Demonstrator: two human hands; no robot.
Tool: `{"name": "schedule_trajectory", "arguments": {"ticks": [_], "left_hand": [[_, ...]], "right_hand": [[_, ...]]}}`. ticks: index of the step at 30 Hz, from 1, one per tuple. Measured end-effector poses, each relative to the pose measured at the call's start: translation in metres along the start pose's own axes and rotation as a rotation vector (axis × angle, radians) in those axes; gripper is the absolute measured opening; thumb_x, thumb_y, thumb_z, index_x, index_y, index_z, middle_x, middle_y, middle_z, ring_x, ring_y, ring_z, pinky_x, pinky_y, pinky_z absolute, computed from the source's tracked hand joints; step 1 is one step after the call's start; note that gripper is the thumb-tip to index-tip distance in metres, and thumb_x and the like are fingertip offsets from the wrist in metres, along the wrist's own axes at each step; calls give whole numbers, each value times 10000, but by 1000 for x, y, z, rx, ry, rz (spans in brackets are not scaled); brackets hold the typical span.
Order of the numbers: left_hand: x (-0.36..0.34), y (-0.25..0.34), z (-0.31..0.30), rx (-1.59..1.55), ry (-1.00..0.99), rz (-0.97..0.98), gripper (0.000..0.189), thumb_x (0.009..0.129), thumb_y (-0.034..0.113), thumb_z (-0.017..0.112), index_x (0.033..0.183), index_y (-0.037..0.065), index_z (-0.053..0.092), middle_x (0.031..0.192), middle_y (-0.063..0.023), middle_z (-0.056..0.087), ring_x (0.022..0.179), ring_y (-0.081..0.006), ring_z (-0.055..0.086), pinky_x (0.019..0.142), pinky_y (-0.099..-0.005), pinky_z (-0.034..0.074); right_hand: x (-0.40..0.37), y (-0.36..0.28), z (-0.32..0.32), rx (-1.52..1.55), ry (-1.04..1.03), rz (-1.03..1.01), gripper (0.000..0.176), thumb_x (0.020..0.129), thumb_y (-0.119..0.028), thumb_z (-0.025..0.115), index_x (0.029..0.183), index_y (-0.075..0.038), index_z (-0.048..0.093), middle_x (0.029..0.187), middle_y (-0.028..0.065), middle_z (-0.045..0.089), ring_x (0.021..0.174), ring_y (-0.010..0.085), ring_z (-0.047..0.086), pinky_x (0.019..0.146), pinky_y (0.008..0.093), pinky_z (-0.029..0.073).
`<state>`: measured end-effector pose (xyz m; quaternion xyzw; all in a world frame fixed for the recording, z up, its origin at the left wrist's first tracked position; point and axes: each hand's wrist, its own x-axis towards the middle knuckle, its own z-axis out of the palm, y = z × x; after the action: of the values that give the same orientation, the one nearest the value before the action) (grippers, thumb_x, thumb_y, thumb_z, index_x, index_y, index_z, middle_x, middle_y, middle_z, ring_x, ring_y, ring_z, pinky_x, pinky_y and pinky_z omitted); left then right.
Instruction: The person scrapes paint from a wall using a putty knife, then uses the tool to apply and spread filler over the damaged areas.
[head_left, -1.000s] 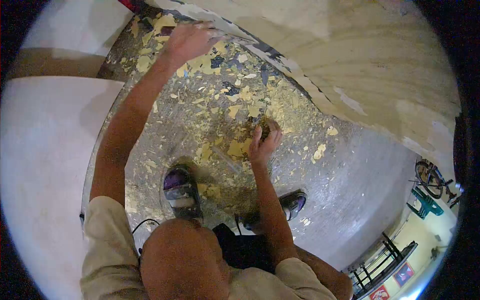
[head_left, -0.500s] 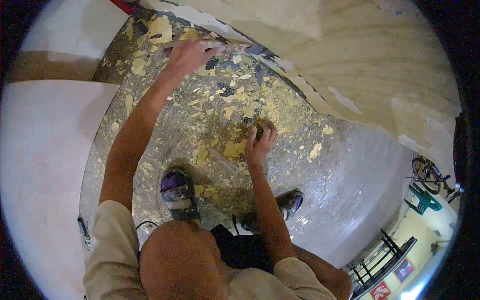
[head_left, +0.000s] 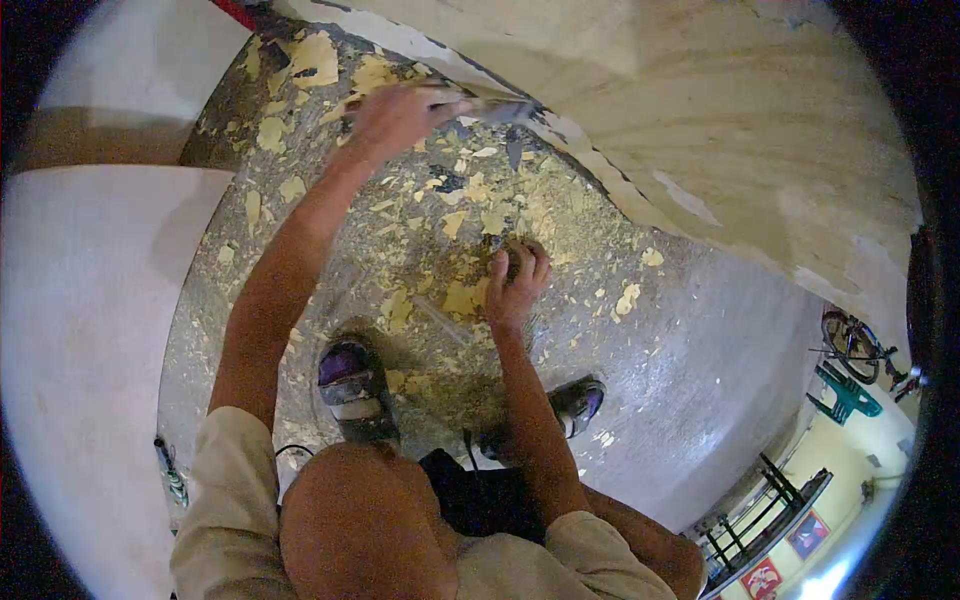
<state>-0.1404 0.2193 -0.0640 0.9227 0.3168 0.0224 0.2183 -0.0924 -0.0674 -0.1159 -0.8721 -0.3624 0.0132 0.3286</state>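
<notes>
Near the foot of the peeling wall (head_left: 700, 110), my left hand (head_left: 402, 118) is closed round a scraper (head_left: 505, 108) whose blade points right, toward the wall's lower edge. Motion blurs the hand and tool somewhat. Lower down, my right hand (head_left: 518, 285) rests over the floor with its fingers curled; what lies under them, if anything, is too small to make out. Yellow paint flakes (head_left: 463, 297) lie scattered on the grey floor (head_left: 660, 370) around both hands.
My sandalled feet (head_left: 355, 385) (head_left: 577, 402) stand below the hands. A pale panel (head_left: 110, 330) fills the left side. At the far right are a bicycle (head_left: 850, 345), a green chair (head_left: 846, 392) and a dark table (head_left: 770, 530). A small tool (head_left: 170, 470) lies at lower left.
My left hand has moved a little to the right along the wall's base, the scraper with it. My right hand has barely shifted.
</notes>
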Motion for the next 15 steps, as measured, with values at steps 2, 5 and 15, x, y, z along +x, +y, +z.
{"name": "schedule_trajectory", "arguments": {"ticks": [2, 5, 15], "left_hand": [[2, 15, 13, -129, 210, 161, 475, 836, 580, 421, 1034, 212, 647, 707, -144, 635, 635, -292, 626, 611, -396, 500], [-1, 17, 18, -205, 170, 161, 446, 843, 550, 442, 1007, 193, 655, 695, -141, 635, 623, -286, 630, 610, -392, 500], [-72, 73, 47, -1431, -188, -296, 419, 907, 411, 443, 1022, 32, 580, 828, -26, 612, 728, -106, 563, 683, -248, 455]], "right_hand": [[-1, -1, -2, 2, 2, 0, 230, 842, -195, 545, 996, -23, 544, 1067, 192, 480, 996, 362, 443, 846, 464, 349], [1, -3, -3, 21, 8, -23, 238, 844, -198, 545, 1007, -23, 544, 1059, 191, 485, 994, 363, 446, 850, 467, 347], [9, -26, -10, 325, 94, -13, 218, 880, -156, 513, 1030, 3, 510, 1067, 172, 505, 1007, 297, 484, 879, 387, 364]]}}
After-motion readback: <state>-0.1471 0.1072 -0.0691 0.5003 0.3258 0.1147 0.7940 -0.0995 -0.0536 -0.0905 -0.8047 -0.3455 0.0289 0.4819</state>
